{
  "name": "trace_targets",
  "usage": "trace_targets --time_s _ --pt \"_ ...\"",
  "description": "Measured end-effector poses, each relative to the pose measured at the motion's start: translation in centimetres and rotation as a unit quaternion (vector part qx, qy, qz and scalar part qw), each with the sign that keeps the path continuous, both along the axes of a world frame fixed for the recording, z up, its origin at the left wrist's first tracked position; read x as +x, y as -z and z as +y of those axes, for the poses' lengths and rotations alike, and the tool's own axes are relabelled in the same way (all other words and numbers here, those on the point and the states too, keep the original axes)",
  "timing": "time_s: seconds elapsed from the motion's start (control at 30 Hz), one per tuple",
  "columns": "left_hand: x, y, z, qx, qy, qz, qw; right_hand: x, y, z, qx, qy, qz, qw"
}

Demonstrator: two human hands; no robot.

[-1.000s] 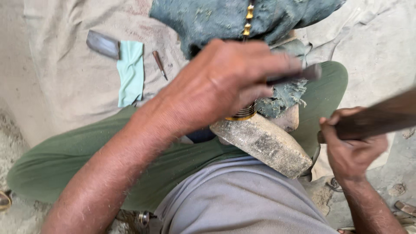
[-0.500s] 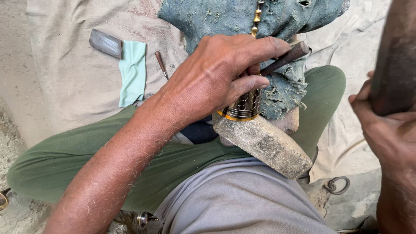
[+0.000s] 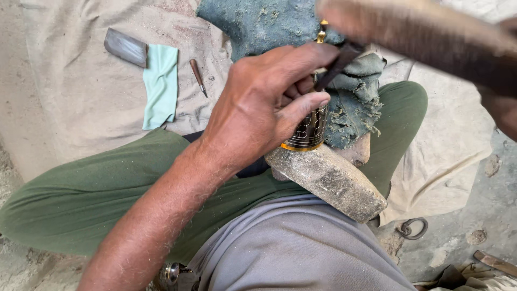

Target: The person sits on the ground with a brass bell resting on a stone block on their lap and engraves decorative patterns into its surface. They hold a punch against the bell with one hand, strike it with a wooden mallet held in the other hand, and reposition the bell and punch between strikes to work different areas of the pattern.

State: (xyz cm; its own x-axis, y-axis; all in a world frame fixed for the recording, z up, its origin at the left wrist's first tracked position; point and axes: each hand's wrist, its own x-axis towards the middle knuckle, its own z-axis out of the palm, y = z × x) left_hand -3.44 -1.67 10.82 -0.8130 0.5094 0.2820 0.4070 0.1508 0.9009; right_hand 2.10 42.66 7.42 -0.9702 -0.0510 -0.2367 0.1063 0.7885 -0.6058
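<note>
Head view, centre of frame: left hand (image 3: 264,108) gripped a dark punch (image 3: 336,66), its fingers also pressed against a patterned brass cylinder (image 3: 309,129) that stood on a stone block (image 3: 334,183) across the lap. Upper right: right hand (image 3: 503,108), blurred, was closed on a raised wooden mallet (image 3: 409,32). Upper left, on the cloth: pale green rag (image 3: 160,85), grey slab (image 3: 125,47), small awl (image 3: 197,77). Lower right: metal ring (image 3: 412,229).

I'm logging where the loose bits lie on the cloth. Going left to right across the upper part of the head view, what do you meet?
Dark grey flat stone → pale green cloth → small pointed tool → left hand on the patterned brass piece → frayed teal cloth → blurred wooden handle by the right hand.
</note>
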Motion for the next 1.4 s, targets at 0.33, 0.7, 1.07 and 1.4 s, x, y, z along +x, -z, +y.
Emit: trace_targets --time_s 0.33,0.7,1.07,1.4 --pt "2.3 2.0 0.9 0.030 -0.118 -0.084 0.989 -2.2 2.1 2.8 0.043 -0.058 -0.002 0.997" --pt "2.6 1.6 1.5 0.022 -0.145 -0.091 0.985 -2.4 3.0 1.9 0.079 -0.063 0.002 0.995" --pt "1.1 -0.1 1.4 -0.031 -0.054 -0.035 0.997 0.4 3.9 4.5 0.082 -0.064 -0.007 0.995" --pt "-1.2 -1.4 2.1 -0.103 0.060 0.052 0.992 9.1 -2.5 -7.1 0.074 0.164 -0.002 0.984"
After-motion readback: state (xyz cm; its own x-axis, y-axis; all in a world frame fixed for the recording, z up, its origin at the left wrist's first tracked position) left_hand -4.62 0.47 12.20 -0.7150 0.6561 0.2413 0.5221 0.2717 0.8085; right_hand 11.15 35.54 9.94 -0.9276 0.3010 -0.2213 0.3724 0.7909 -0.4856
